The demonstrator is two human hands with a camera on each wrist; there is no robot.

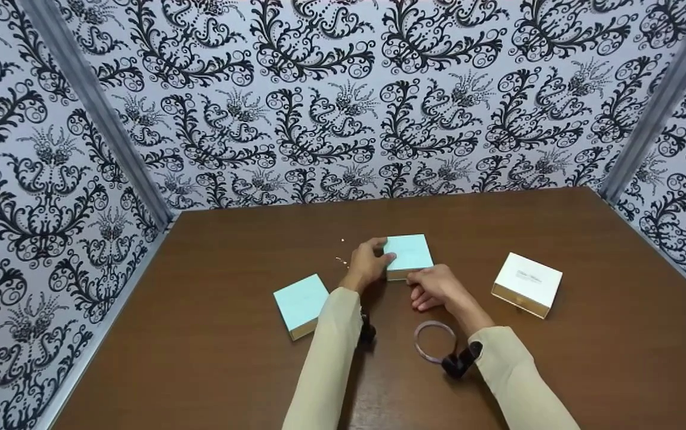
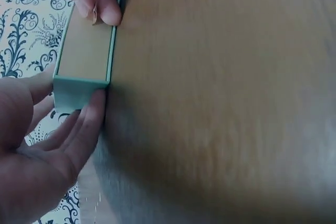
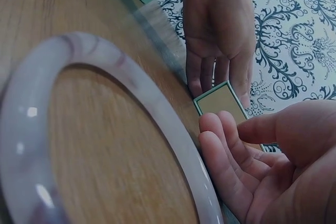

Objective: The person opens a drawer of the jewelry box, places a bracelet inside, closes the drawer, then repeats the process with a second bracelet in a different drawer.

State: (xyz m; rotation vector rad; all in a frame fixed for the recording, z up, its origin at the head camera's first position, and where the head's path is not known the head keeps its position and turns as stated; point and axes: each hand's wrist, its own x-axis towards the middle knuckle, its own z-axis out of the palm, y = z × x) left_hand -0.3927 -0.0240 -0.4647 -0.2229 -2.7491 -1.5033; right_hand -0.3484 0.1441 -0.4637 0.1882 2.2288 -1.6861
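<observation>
A mint-green drawer box (image 1: 409, 252) with a gold front lies flat in the middle of the table. My left hand (image 1: 368, 263) grips its left side, thumb on the near edge of the top and fingers behind. At the gold front (image 2: 84, 59), my right hand (image 1: 438, 285) pinches a small brownish pull tab (image 2: 95, 15) between thumb and fingertips. The drawer looks flush with its sleeve. Below my right hand, a pale lavender marbled bangle (image 3: 26, 124) lies on the wood, touched by neither hand.
A second mint-green box (image 1: 302, 300) sits left of my left forearm. To the right is a white box (image 1: 528, 276) with dark lettering and a gold front. Small white bits (image 1: 341, 260) lie left of my left hand. Patterned walls (image 1: 343, 119) enclose the brown table (image 1: 199, 370).
</observation>
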